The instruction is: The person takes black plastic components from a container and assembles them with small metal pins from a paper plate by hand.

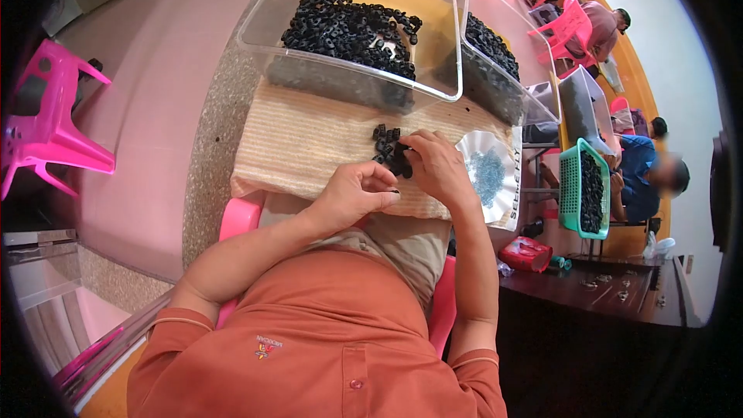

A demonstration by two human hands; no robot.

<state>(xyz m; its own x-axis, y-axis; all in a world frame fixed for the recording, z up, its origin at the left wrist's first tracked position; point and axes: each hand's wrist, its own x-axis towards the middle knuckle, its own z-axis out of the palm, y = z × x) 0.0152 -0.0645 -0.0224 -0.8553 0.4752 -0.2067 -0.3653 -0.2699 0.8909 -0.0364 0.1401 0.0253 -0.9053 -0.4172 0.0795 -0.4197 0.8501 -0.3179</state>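
Observation:
My left hand (357, 195) is curled over the cloth-covered table, thumb and fingers drawn together. A tiny dark bit (395, 192) shows at the thumb tip; its kind is too small to tell. My right hand (438, 169) reaches into a small pile of black plastic parts (385, 139), its fingers bent and closed over the near parts. Whatever those fingertips grip is hidden. Right of this hand lies a white fluted paper dish (472, 144) holding many small bluish clear pieces (487, 176).
Behind the pile stands a clear plastic bin (348, 77) of black parts, with a second clear bin (530, 112) to its right. A green basket (570, 186) with dark parts is further right. Pink stools (62, 120) and seated people (638, 178) are around.

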